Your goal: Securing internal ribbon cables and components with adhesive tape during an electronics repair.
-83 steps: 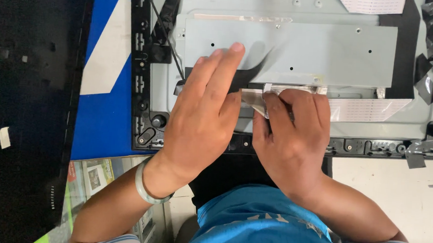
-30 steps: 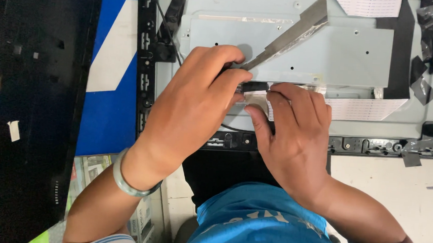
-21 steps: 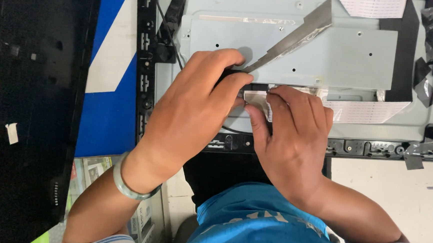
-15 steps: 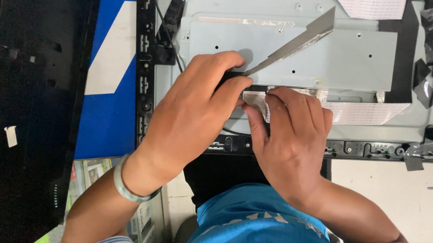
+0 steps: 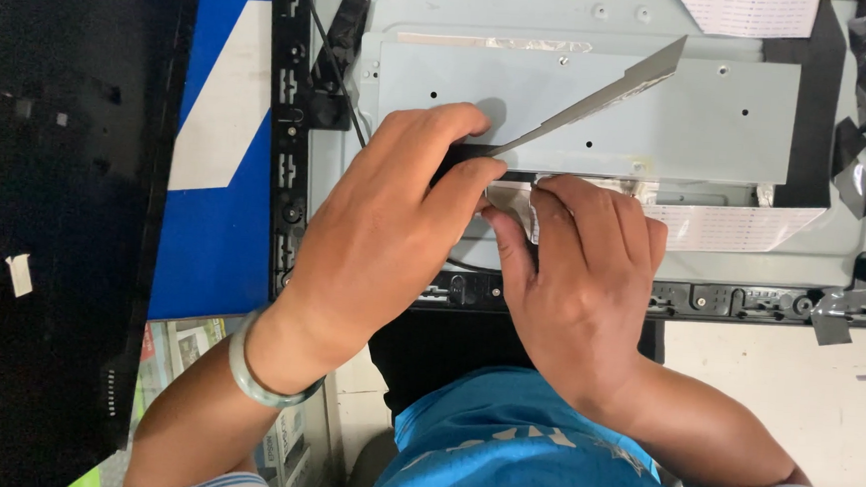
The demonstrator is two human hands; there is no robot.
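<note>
Peeling step: left hand (image 5: 383, 235) pinches the grey strip (image 5: 602, 93) lifted off the metal panel (image 5: 581, 112); right hand (image 5: 576, 272) pins the ribbon cable (image 5: 725, 226) near the panel's lower edge. Next needs a steady pull.

A white bench top (image 5: 784, 395) carries the grey metal panel (image 5: 581, 112) (black-framed) and a blue-and-white sheet (image 5: 213, 160).

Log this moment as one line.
left hand: lifting grey tape strip | right hand: pressing flat ribbon cable | metal panel
</note>
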